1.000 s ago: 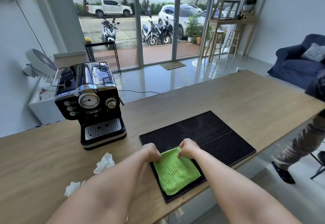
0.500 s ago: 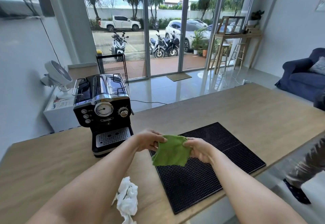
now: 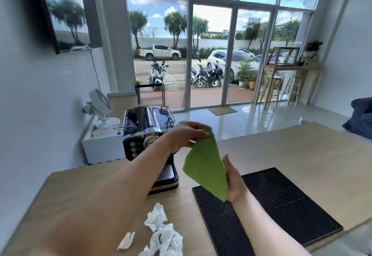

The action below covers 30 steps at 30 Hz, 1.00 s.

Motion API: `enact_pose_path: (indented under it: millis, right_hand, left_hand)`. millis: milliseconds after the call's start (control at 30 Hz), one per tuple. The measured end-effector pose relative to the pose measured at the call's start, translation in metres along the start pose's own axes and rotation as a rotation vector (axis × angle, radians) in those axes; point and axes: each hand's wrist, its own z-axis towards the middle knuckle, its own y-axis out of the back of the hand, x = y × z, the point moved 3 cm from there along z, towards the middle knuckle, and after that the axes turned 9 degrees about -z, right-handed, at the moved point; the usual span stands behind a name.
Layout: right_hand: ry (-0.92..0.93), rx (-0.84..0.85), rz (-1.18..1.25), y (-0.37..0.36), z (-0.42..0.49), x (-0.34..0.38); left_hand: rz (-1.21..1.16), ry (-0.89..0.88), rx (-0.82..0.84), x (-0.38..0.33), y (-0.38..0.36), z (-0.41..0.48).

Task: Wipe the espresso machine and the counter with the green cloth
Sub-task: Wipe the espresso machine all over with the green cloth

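Both hands: they have risen off the black ribbed rubber mat (image 3: 277, 205) since a second ago, when they pressed the green cloth flat on it; half a second ago they held it low between them.
Green cloth: the green microfibre cloth (image 3: 205, 165) now hangs in the air above the near left corner of the mat, folded into a hanging triangle, just right of the espresso machine.
Left hand: the left hand (image 3: 186, 135) is higher than before; its fingers (image 3: 203, 134) are pinched closed on the cloth's top corner.
Right hand: the right hand (image 3: 233, 179) sits lower, behind the cloth's right edge; its thumb touches that edge, but the cloth hides the other fingers, so I cannot tell how far they are closed.
Espresso machine: the black and chrome espresso machine (image 3: 147, 135) stands on the light wooden table (image 3: 302, 151), partly behind the left forearm, not touched by the cloth.
Tissues: crumpled white tissues (image 3: 161, 233) lie on the table near its front edge, left of the mat.
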Motion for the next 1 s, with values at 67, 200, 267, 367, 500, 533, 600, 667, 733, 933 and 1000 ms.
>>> enact_pose_path:
  millis: [67,200,267,367,500,533,600,667,733,933,1000]
  right_hand:
    - [0.067,-0.023,-0.042,-0.016,0.006,0.005]
    - [0.117,0.044,-0.109,-0.056,0.012,0.019]
    - [0.140,0.073,-0.158,-0.076,0.019,0.029]
    - [0.208,0.012,-0.131,-0.088,0.039,0.049]
    - [0.291,-0.061,-0.114,-0.091,0.086,0.089]
    - [0.312,-0.103,-0.145,-0.088,0.098,0.099]
    - [0.325,-0.180,-0.234,-0.090,0.129,0.117]
    - [0.338,-0.264,-0.335,-0.094,0.163,0.132]
    - [0.343,-0.338,-0.488,-0.104,0.195,0.141]
    - [0.196,-0.268,-1.206,-0.143,0.289,0.122]
    - [0.143,-0.204,-1.402,-0.149,0.320,0.109]
  left_hand:
    - [-0.011,-0.058,-0.086,-0.008,0.013,-0.008]
    - [0.019,-0.165,-0.225,-0.017,0.040,-0.026]
    - [0.057,-0.212,-0.257,-0.022,0.057,-0.035]
    - [0.054,-0.317,-0.345,-0.032,0.086,-0.047]
    - [0.098,-0.400,-0.778,-0.044,0.163,-0.056]
    - [0.077,-0.394,-0.866,-0.044,0.180,-0.058]
    - [0.064,-0.349,-0.998,-0.041,0.212,-0.058]
    - [0.054,-0.281,-1.029,-0.034,0.231,-0.052]
    - [0.015,-0.210,-0.987,-0.027,0.239,-0.038]
    - [0.037,-0.049,-0.860,-0.005,0.237,0.002]
    - [0.067,-0.017,-0.837,0.008,0.242,0.012]
